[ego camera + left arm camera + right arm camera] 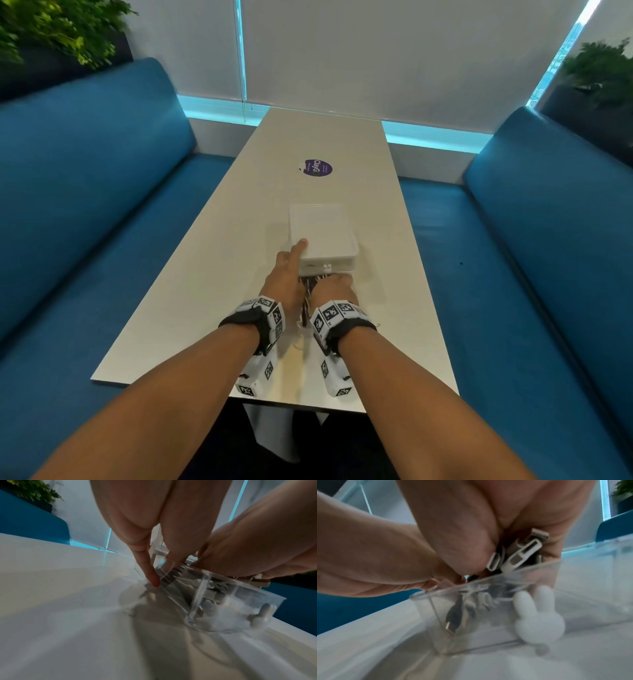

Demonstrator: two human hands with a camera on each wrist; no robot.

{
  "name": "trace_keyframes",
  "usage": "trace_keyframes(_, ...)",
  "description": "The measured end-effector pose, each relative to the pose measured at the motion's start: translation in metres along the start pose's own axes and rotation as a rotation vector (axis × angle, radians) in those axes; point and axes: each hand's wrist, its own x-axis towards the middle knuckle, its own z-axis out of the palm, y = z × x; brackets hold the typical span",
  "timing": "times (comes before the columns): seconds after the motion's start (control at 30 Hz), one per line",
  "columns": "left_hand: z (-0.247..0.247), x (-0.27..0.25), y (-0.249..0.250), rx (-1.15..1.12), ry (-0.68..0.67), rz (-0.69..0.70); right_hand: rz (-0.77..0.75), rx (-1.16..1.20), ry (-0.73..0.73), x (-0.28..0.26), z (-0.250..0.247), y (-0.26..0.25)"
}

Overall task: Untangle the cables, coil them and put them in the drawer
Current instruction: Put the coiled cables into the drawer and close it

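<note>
A white drawer box [322, 233] stands mid-table with its clear drawer [488, 628] pulled out toward me; the drawer front carries a white rabbit-shaped knob [537, 615]. My right hand [337, 289] is over the drawer and grips a bundle of black and white cables [513, 555], several USB plugs sticking out of the fist. More cable [173, 573] lies inside the drawer. My left hand [287, 274] rests one straight finger on the box top. Another straight finger [150, 574] runs down the drawer's outer side to the table. Its remaining fingertips reach in at the drawer rim.
The long white table [205, 308] runs away from me with a purple round sticker [318, 168] beyond the box. Blue benches [85, 205] flank both sides. Plants [61, 27] stand at the back corners, and window blinds are behind.
</note>
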Motion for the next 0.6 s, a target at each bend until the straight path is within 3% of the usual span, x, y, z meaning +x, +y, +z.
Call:
trace_keyframes(0.17,0.001,0.001,0.002,0.037,-0.004,-0.041,0.067,0.031,-0.044,-0.001,-0.005,-0.002)
trace_keyframes(0.33,-0.001,0.002,0.012,0.138,-0.036,-0.054,-0.13,0.062,-0.169,-0.01,-0.043,0.015)
trace_keyframes(0.6,-0.006,0.003,0.01,0.162,-0.063,-0.016,-0.346,-0.358,0.032,-0.007,-0.031,0.044)
